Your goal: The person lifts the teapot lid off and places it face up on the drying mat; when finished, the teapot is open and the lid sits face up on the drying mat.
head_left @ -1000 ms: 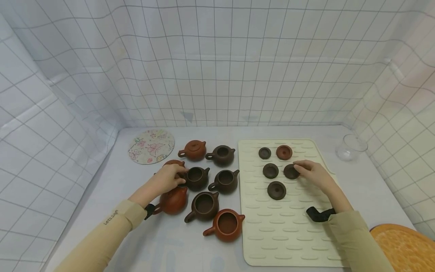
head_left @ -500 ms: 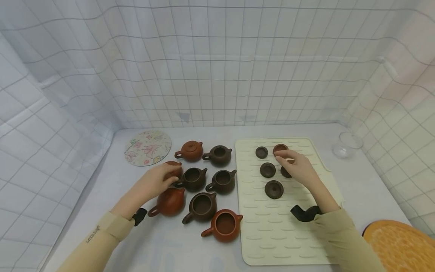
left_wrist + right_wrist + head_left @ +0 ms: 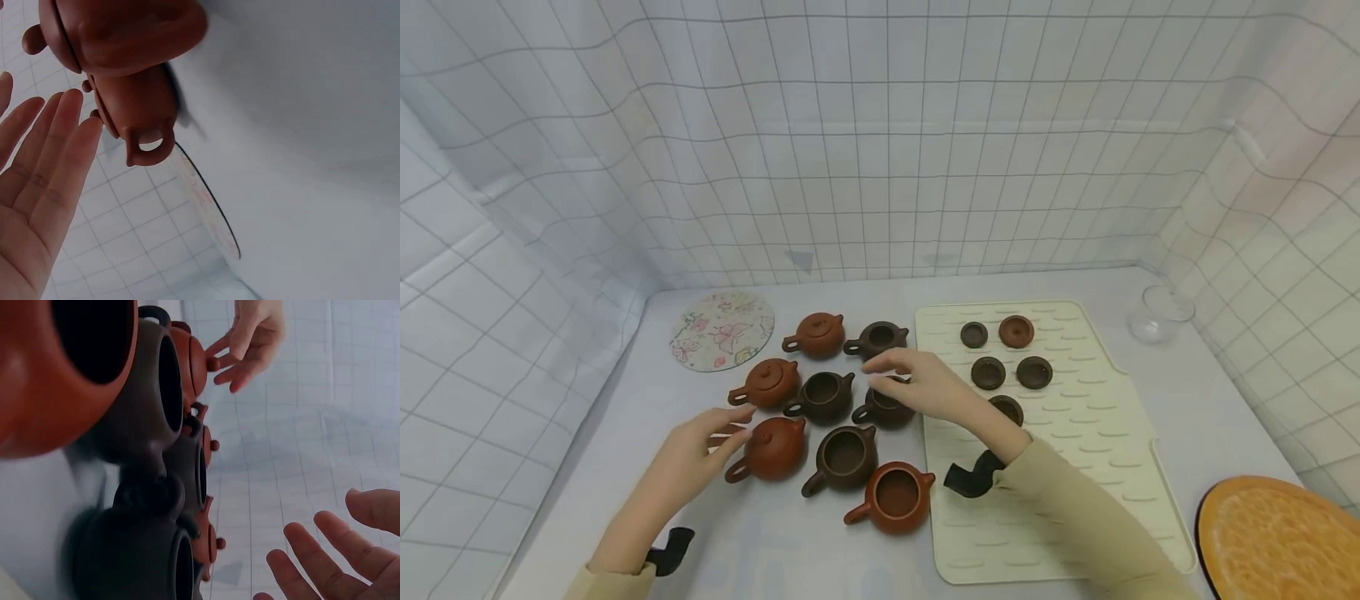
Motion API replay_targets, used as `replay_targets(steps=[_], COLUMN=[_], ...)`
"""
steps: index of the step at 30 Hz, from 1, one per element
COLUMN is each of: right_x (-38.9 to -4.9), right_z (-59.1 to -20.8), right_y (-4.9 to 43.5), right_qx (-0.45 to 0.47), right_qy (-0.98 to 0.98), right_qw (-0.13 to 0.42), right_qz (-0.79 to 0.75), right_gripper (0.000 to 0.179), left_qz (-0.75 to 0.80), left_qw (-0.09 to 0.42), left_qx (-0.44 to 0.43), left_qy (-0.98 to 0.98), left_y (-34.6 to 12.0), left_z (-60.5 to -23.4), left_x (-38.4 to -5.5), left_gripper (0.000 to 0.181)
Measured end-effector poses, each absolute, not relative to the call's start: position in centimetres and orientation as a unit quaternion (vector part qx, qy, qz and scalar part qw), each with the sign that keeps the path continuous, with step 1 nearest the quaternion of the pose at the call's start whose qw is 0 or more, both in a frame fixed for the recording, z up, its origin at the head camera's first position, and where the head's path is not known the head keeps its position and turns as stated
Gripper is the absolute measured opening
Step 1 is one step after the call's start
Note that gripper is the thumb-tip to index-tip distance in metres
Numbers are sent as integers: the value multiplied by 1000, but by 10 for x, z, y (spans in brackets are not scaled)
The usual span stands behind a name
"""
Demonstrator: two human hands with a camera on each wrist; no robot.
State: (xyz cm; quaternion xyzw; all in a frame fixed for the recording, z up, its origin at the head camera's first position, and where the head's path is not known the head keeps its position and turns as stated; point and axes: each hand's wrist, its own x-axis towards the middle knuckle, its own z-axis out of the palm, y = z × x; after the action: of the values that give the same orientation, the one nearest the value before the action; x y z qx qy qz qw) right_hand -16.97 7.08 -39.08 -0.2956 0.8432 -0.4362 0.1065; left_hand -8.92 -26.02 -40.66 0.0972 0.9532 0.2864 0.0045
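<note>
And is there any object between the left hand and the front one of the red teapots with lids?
No, nothing visible stands between them. The left hand is close to the front lidded red teapot, on its left; the nearest dark open teapot stands on the opposite side.

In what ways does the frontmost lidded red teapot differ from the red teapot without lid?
The lidded teapot is covered, with a round knob on top; the open teapot shows its inside. The lidded teapot stands next to the left hand; the open teapot stands by the cream mat. Both are reddish, with a spout and a handle.
</note>
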Motion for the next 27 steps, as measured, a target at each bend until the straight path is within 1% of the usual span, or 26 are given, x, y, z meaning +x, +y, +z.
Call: replay_targets(steps=[8,13,18,22,27], right_x=[-169,-168,-166,-165,-163], right_z=[-388,-389,-397,-401,-402], right_y=[1,-32,-57,-68,-74], right_qx=[-378,-398,-408,-408,-404], right_qy=[823,832,835,847,864], right_qw=[156,183,211,211,190], right_qz=[-393,-339,-301,-266,-232], right_gripper=[31,31,30,30,27], left_qz=[312,323,320,323,323], left_qw=[29,52,63,73,84], left_qx=[63,55,57,55,36], left_qy=[948,943,944,942,942], left_y=[-266,-268,-270,-270,-270], left_z=[-424,-427,-430,-432,-431], left_x=[-76,-74,-76,-78,-78], left_gripper=[40,41,43,44,44])
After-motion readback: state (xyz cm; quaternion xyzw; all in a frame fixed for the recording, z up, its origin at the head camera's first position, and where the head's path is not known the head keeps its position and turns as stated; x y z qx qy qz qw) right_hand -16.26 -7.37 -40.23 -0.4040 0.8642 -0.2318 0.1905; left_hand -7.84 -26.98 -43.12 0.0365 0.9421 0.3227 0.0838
